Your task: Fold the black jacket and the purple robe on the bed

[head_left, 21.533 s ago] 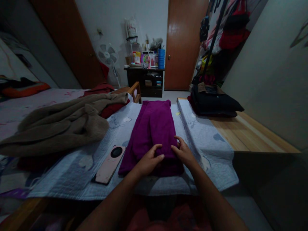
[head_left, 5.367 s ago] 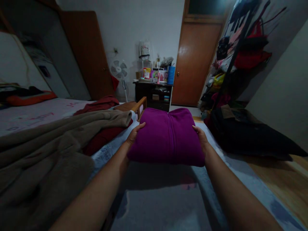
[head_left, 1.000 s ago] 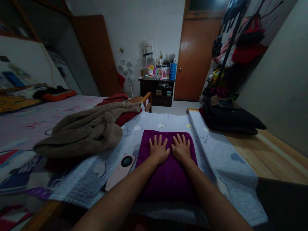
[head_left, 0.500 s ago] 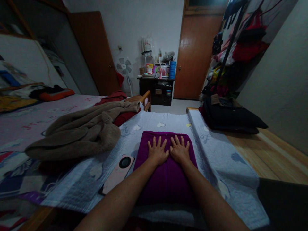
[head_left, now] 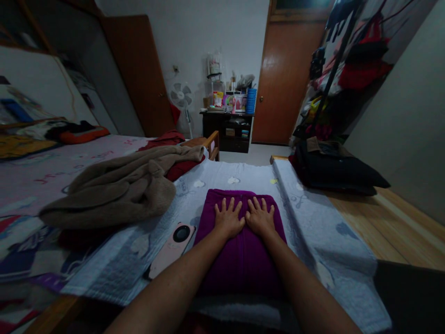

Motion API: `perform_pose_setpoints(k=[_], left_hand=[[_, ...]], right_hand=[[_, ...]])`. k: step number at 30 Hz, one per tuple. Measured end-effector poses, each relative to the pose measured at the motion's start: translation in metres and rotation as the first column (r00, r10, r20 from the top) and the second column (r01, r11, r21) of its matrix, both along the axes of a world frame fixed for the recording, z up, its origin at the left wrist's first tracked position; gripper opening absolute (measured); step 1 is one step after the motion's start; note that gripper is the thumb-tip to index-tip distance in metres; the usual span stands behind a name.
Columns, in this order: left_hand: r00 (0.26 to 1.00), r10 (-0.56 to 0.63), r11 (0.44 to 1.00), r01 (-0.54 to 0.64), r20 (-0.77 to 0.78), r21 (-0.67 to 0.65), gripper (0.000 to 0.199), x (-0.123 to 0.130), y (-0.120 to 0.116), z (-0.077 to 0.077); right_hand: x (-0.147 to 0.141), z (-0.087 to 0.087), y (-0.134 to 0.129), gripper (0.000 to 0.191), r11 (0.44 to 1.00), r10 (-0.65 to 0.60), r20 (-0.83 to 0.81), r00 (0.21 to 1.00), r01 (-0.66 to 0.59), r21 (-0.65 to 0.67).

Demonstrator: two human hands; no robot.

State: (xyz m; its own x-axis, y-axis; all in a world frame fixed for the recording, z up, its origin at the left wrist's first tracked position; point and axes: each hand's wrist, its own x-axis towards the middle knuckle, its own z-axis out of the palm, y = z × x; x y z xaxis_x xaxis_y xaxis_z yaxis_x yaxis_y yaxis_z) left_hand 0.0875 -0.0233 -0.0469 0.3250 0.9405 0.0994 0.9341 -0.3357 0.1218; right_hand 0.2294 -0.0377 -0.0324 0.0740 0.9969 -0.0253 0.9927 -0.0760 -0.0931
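A purple garment with a zip down its middle (head_left: 241,264) lies folded into a neat rectangle on the pale blue patterned bedcover (head_left: 227,172). My left hand (head_left: 228,219) rests flat on its upper left part, fingers spread. Beside it, my right hand (head_left: 260,217) lies flat on the upper right part, fingers also spread. The two thumbs are close together near the zip line. Left of the garment, partly behind my left forearm, is a pink phone (head_left: 170,250) with a round dark camera ring.
A brown fleecy garment (head_left: 114,190) lies heaped on the left. On the right, folded dark clothes (head_left: 333,167) sit on a wooden ledge (head_left: 368,213). Farther off stand a fan (head_left: 181,95), a dark cabinet with bottles and boxes (head_left: 212,127), and a closed wooden door (head_left: 283,83).
Both hands stay flat on the purple garment in the same place. Only the camera view has shifted slightly.
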Motion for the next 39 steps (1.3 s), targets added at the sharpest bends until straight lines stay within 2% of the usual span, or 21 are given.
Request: perform_pose_setpoints(k=[7, 11, 16, 23, 27, 32, 39], left_hand=[[0.999, 0.034, 0.999, -0.035, 0.024, 0.017, 0.055, -0.006, 0.016, 0.013], [0.999, 0.043, 0.999, -0.043, -0.009, 0.022, 0.054, -0.008, 0.029, 0.017], [0.998, 0.063, 0.992, -0.06, 0.027, -0.107, 0.065, -0.011, 0.039, 0.015], [0.998, 0.067, 0.997, -0.066, 0.005, -0.047, 0.069, -0.012, 0.038, 0.008], [0.998, 0.066, 0.997, -0.066, 0.004, -0.026, 0.069, -0.012, 0.037, 0.005], [0.998, 0.064, 0.998, -0.064, -0.013, -0.02, 0.07, -0.012, 0.035, 0.007], [0.998, 0.067, 0.997, -0.067, -0.008, -0.026, 0.069, -0.011, 0.033, 0.009]], right_hand=[[-0.001, 0.0, -0.002, 0.061, 0.999, -0.007, 0.002, 1.0, 0.007, 0.032], [-0.001, -0.002, -0.001, 0.061, 1.0, -0.008, -0.001, 1.0, 0.008, 0.02], [0.001, -0.005, 0.0, 0.061, 0.999, -0.009, 0.005, 1.0, 0.009, 0.054], [0.0, -0.003, -0.003, 0.059, 0.994, -0.008, -0.025, 1.0, 0.01, 0.108], [0.004, 0.004, -0.001, 0.061, 0.996, -0.007, -0.022, 1.0, 0.009, 0.087], [0.021, 0.013, 0.008, 0.067, 0.999, 0.051, -0.049, 0.997, -0.05, 0.02], [0.029, 0.011, 0.01, 0.066, 1.0, 0.01, -0.034, 0.999, -0.01, -0.001]])
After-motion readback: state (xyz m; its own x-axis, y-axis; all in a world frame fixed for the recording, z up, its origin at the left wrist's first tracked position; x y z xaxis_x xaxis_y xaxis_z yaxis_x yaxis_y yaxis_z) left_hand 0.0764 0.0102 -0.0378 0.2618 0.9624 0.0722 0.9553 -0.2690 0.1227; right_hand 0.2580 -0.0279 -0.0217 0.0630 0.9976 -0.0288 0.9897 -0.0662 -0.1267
